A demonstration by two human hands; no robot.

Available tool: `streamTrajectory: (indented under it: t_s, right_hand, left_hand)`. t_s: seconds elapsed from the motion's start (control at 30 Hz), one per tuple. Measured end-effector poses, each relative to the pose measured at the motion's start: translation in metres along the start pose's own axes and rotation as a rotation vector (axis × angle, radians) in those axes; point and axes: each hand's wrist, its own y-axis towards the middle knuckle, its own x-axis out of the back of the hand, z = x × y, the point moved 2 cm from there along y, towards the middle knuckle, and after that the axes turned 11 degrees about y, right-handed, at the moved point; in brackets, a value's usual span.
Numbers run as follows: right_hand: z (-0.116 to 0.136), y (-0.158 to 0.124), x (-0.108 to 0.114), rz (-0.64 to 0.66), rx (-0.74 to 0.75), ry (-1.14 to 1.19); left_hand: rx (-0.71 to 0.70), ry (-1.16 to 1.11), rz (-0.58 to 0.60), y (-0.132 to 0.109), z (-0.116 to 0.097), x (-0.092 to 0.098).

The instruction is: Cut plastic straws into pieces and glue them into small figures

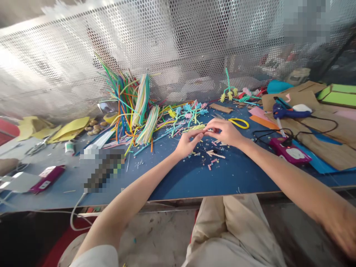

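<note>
My left hand (188, 144) and my right hand (226, 132) meet fingertip to fingertip above the blue table. The fingers of both are closed in a pinch. Whatever lies between them is too small and covered to make out. Just beyond sits a clump of yellow pipe-cleaner pieces (194, 127). Below the hands lies a pale pink branched pipe-cleaner piece (216, 154) among short cut bits (213, 163). Yellow-handled scissors (239, 123) rest beside my right hand. Blue and pink pipe-cleaner sprigs (191, 109) stand behind the hands.
Bundles of pipe cleaners (141, 100) stand at the back left, against a perforated metal screen (183, 44). To the right are a blue glue gun (290, 112), its black cord, a magenta power block (290, 151) and cardboard sheets (333, 128). A phone-like blurred object (104, 170) lies left.
</note>
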Motion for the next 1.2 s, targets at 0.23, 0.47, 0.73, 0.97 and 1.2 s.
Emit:
streamTrajectory:
  t_s: [0.23, 0.47, 0.73, 0.97, 1.2]
  right_hand:
    - [-0.005, -0.001, 0.003, -0.052, 0.005, -0.048]
    - [-0.007, -0.003, 0.005, -0.1, -0.009, -0.114]
    - [-0.008, -0.003, 0.005, -0.113, -0.007, -0.152]
    - [-0.006, -0.003, 0.005, -0.087, -0.045, -0.221]
    - [-0.008, -0.002, 0.003, -0.085, -0.053, -0.249]
  left_hand:
    - [-0.004, -0.096, 0.141, -0.003, 0.003, -0.003]
    - [-0.074, -0.085, 0.185, -0.004, 0.0, -0.004]
    - [-0.139, -0.017, 0.194, -0.005, -0.009, -0.002]
    - [-0.169, 0.01, 0.215, -0.006, -0.003, -0.003]
    - [-0.195, 0.025, 0.243, -0.007, 0.0, -0.003]
